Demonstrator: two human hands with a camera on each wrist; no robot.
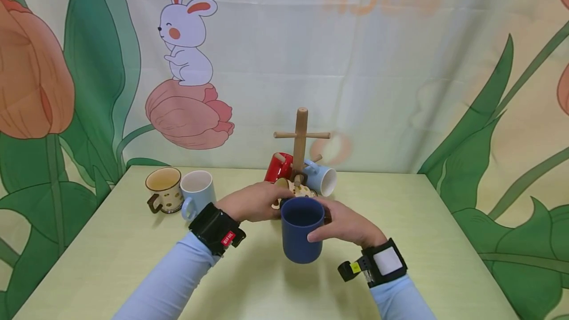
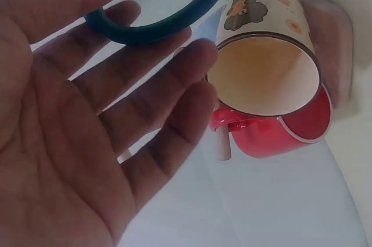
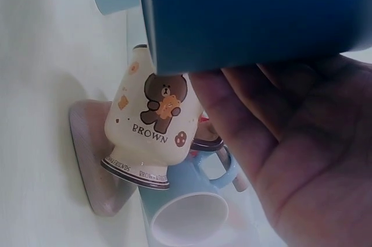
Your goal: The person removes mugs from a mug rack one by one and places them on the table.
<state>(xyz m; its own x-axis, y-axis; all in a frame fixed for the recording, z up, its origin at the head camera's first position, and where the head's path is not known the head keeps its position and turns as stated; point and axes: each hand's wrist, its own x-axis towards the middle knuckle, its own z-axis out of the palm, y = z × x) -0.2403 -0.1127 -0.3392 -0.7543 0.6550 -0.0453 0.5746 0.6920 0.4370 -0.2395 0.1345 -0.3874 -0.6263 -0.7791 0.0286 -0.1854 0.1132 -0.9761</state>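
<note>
A pale cloth backdrop (image 1: 378,63) printed with tulips and a white rabbit hangs behind a light yellow-green table (image 1: 422,241). At the table's back centre stands a wooden mug rack (image 1: 300,142), an upright post with round side pegs; its top crossbar is bare. Lower down, a glossy red mug (image 1: 276,168) hangs at its left and a light blue mug (image 1: 317,177) at its right, with a cream mug printed with a brown bear (image 3: 154,119) between them at the front. Near the back left, a cream mug with a dark brown handle (image 1: 171,196) and a second light blue mug (image 1: 200,194) stand upright side by side.

A dark blue cylindrical mug (image 1: 298,241) is held upright before the rack, blocking its lower part from the head view. The right hand (image 1: 348,223) grips its body, thumb in front, fingers behind. The left hand (image 1: 255,202) has its fingers extended and slightly spread around the blue loop handle (image 2: 157,33); whether they bear on it, I cannot tell.
</note>
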